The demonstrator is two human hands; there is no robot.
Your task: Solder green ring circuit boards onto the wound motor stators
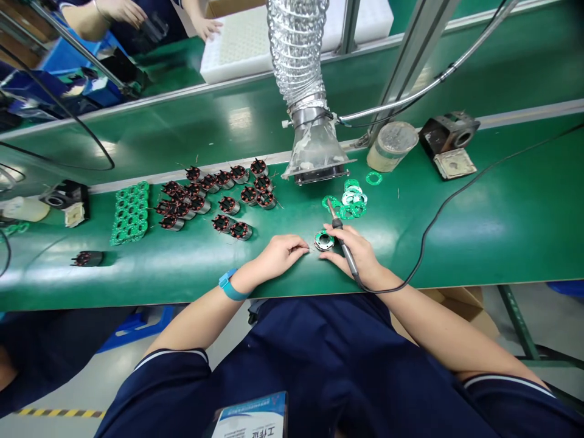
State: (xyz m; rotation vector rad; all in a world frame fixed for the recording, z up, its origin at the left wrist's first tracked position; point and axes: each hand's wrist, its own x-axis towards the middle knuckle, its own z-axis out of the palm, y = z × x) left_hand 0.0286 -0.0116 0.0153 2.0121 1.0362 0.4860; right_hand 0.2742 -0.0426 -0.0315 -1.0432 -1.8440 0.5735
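My right hand [360, 252] holds a soldering iron [347, 254], its tip pointing up and away from me. The thumb and a fingertip of that hand are also at a small motor stator [324, 241] with a green ring board on top, standing on the bench. On the stator's left, my left hand [283, 250] is closed in a pinch; a thin, faint wire seems to run from its fingertips towards the stator. Just beyond the iron lies a loose pile of green ring boards [351, 198]. Several copper-wound stators [229, 205] stand in a group further left.
Above the work hangs a fume duct hood [317, 149]. A round tub [392, 146] and a soldering iron stand [449, 143] are at back right. A green board panel [131, 213] and a lone stator [88, 258] lie left. Across the bench, another person's hand touches a white foam tray [241, 42].
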